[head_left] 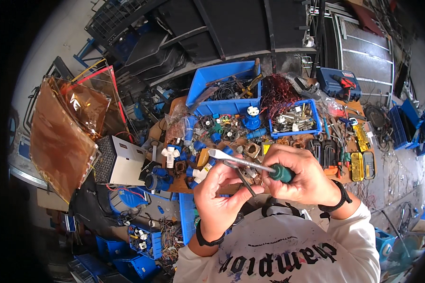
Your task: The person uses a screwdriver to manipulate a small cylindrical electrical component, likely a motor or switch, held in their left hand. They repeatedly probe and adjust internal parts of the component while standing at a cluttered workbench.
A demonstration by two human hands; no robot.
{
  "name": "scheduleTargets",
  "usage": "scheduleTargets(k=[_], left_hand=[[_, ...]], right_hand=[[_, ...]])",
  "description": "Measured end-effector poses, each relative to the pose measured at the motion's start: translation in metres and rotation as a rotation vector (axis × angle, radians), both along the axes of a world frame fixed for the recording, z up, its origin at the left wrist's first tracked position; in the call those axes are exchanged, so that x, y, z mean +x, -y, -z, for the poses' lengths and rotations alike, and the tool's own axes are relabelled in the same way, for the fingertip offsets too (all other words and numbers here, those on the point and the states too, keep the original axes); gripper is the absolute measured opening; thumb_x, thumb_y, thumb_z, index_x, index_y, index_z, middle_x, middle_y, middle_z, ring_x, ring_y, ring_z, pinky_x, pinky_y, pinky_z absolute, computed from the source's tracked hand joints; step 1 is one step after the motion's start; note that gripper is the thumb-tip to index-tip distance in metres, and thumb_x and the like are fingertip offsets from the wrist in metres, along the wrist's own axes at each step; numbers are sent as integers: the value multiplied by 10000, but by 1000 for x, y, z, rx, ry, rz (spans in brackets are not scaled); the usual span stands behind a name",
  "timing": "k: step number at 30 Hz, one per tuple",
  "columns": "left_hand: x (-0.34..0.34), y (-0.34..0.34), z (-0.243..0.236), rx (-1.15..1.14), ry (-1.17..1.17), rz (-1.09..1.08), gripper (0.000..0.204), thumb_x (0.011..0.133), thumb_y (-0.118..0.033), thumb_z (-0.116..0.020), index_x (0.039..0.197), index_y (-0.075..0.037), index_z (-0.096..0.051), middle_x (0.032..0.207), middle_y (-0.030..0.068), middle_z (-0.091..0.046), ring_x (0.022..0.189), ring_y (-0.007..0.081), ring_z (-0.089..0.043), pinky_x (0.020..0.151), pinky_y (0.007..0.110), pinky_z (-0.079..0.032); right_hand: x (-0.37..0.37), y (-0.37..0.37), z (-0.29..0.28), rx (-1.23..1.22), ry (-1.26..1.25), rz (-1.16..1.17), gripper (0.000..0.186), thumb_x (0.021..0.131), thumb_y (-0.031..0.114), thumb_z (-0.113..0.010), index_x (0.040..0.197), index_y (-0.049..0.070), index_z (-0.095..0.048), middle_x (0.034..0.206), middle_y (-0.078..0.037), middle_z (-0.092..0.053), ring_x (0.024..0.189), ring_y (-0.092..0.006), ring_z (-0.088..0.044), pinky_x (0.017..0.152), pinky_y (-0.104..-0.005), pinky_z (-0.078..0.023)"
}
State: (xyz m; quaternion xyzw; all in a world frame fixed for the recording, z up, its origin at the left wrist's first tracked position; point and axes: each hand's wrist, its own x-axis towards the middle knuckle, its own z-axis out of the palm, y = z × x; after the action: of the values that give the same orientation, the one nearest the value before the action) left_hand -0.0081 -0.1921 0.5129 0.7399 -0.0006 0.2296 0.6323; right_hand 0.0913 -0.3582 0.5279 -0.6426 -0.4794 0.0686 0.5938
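Observation:
My right hand is closed around the green handle of a flat-blade screwdriver. Its pale shaft points left, with the broad tip above my left hand. Between the thumb and fingers of my left hand sits a thin dark metal bar, slanting down to the right just under the shaft. Whether the shaft touches the bar, I cannot tell. White pipe fittings and blue ones lie on the bench beyond my left hand.
A blue crate of cables stands at the bench's far side. Right of it are a blue tray of metal parts and a tangle of dark red wire. Yellow bit cases lie at the right edge; a white box stands left.

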Motion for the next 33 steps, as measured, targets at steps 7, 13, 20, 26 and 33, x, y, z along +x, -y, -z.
scheduleTargets(k=[7,13,20,26,33], left_hand=[[-4,-1,2,-69,14,-10,625,656,-53,-836,1175,55,-506,986,138,-659,909,204,-651,796,308,-525],[-4,-2,0,-88,7,-21,652,635,-38,-845,1184,55,-504,976,136,-662,898,203,-655,778,296,-529],[-4,-1,1,1,72,-8,668,646,-34,-834,1216,57,-500,949,113,-656,875,193,-670,736,276,-549],[-5,0,-1,72,7,-25,775,600,-26,-860,1260,50,-461,985,84,-619,876,144,-635,742,242,-525],[-5,0,-3,-24,12,47,655,681,-37,-822,1230,42,-474,894,78,-641,783,113,-628,697,230,-500]], right_hand=[[-8,-3,1,78,-60,47,194,781,109,-723,906,20,-604,839,-74,-618,736,-221,-600,651,-317,-480],[-9,-5,3,125,23,55,193,783,92,-730,924,19,-621,870,-81,-633,758,-215,-623,659,-308,-494],[-11,-8,6,115,145,156,171,752,73,-739,888,35,-641,862,-69,-624,752,-213,-632,607,-303,-505],[-10,-10,9,135,192,205,181,715,75,-748,870,55,-655,884,-65,-609,751,-220,-635,605,-309,-515],[-10,-10,8,163,277,218,147,707,44,-745,824,44,-656,833,-78,-626,715,-200,-627,600,-294,-498]])
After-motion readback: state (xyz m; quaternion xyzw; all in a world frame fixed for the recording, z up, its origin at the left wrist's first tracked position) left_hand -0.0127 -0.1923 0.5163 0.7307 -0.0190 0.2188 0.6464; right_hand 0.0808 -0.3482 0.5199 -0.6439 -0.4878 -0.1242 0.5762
